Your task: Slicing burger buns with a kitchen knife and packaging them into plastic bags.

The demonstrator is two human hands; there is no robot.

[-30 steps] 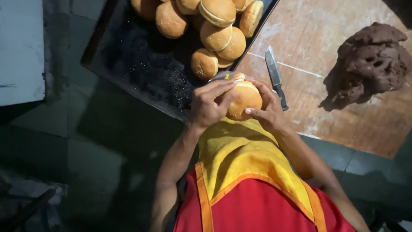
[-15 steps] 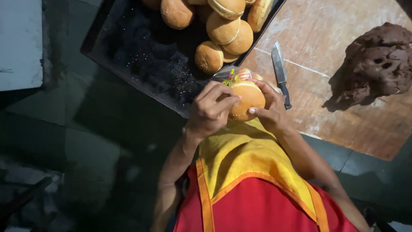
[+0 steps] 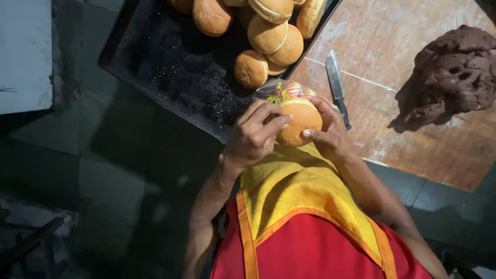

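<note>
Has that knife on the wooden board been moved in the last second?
No. The knife lies in the same spot on the wooden board, beside the tray edge; only the camera view shifted slightly.

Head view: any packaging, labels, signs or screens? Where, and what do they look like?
Clear plastic bag with red, yellow and green print: at the baking tray's near edge, crumpled around the far side of the round golden bun held by the left hand and right hand.
No labels, signs or screens visible elsewhere.
</note>
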